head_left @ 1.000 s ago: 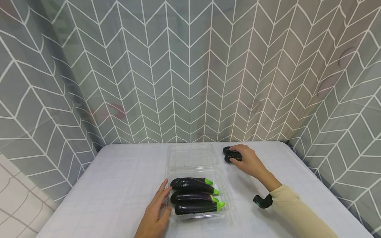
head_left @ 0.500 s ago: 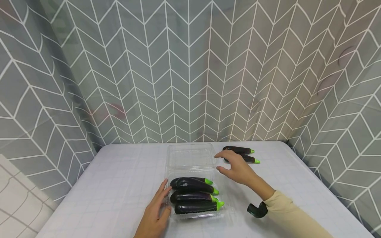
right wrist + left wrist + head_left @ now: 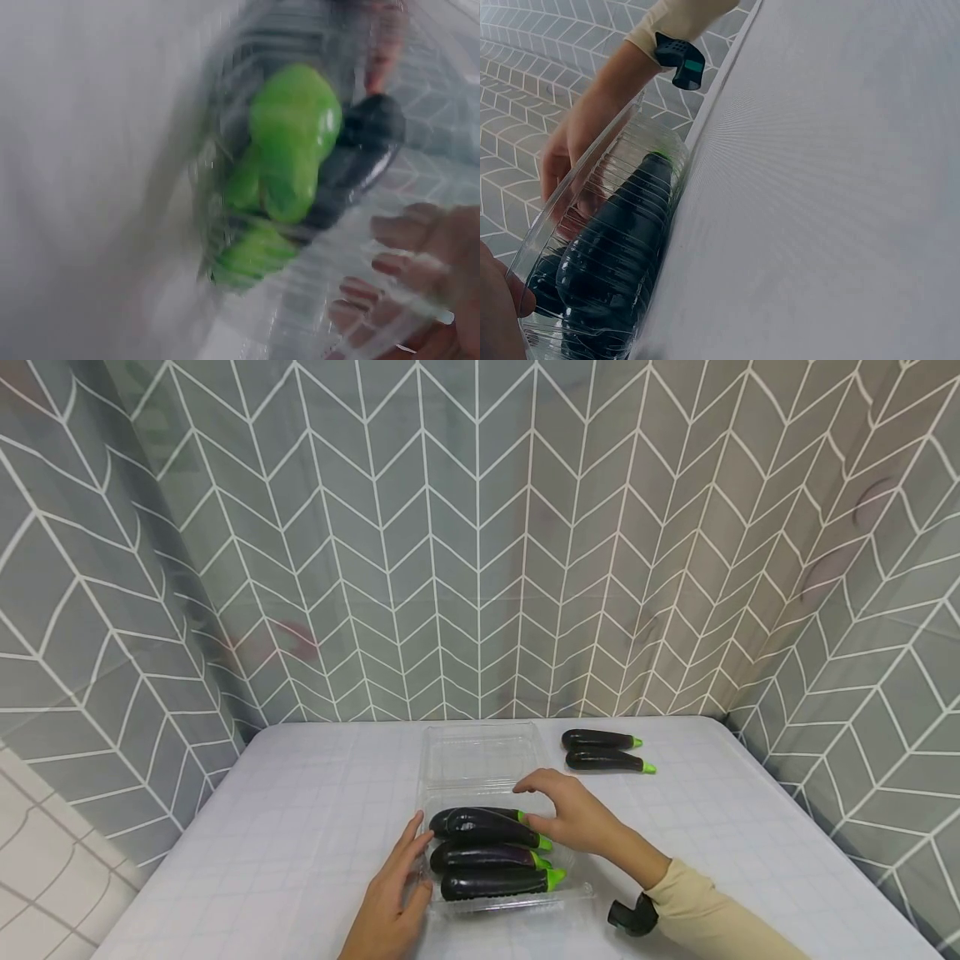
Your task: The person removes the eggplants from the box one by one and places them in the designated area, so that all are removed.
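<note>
A clear plastic clamshell box [image 3: 579, 883] lies on the table with its lid [image 3: 480, 756] folded open at the back. Several dark purple eggplants [image 3: 480, 827] with green stems lie stacked in it, stems pointing right. My left hand [image 3: 393, 893] rests flat against the box's left side, fingers straight. My right hand [image 3: 577, 818] hovers over the box's right end with spread fingers, its thumb close to the top eggplant's green tip, gripping nothing. The right wrist view is blurred and shows the green stems [image 3: 292, 142] through the plastic beside my fingers [image 3: 405, 247]. The left wrist view shows the eggplants [image 3: 622, 240] through the box wall.
Two more eggplants [image 3: 600, 740] [image 3: 606, 762] lie side by side on the white checked tablecloth [image 3: 315, 810] at the back right. A grey chevron curtain [image 3: 480, 543] closes off the table on three sides. A black wrist mount [image 3: 628, 917] sits on my right forearm.
My right hand let go of the two eggplants at the back right and moved left and nearer, over the box. The left hand stayed put.
</note>
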`<state>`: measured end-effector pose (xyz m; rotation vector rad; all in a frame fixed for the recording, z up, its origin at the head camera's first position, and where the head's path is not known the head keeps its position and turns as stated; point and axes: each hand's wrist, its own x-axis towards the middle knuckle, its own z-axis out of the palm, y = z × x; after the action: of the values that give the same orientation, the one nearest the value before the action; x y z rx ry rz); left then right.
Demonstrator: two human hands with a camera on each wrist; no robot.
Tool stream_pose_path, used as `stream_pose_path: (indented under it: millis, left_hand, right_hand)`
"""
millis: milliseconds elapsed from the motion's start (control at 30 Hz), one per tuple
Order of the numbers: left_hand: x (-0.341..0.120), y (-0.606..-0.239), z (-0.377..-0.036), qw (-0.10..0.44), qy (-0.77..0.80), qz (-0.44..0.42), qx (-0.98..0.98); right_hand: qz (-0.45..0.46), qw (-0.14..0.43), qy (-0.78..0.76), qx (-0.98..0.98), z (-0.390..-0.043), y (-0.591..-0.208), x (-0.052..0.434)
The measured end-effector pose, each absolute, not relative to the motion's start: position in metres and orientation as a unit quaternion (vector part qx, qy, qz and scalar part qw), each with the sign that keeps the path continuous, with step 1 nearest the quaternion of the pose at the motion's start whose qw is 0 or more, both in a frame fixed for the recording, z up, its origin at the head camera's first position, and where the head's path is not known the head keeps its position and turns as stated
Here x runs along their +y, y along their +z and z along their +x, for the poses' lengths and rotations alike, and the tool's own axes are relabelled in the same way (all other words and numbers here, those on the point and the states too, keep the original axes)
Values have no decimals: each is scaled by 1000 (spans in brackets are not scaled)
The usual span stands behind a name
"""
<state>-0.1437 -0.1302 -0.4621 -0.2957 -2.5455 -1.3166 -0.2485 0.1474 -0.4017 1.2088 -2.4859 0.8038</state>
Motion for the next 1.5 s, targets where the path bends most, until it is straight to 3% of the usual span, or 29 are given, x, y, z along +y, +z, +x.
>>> stream_pose_path:
  millis: [833, 1500]
  left_hand:
    - [-131, -462, -143, 134, -447, -112, -878]
    - [-131, -463, -144, 129, -447, -113, -878]
  right_hand:
    - [430, 88, 265, -859, -240, -417, 127]
    - [413, 98, 253, -870, -237, -422, 127]
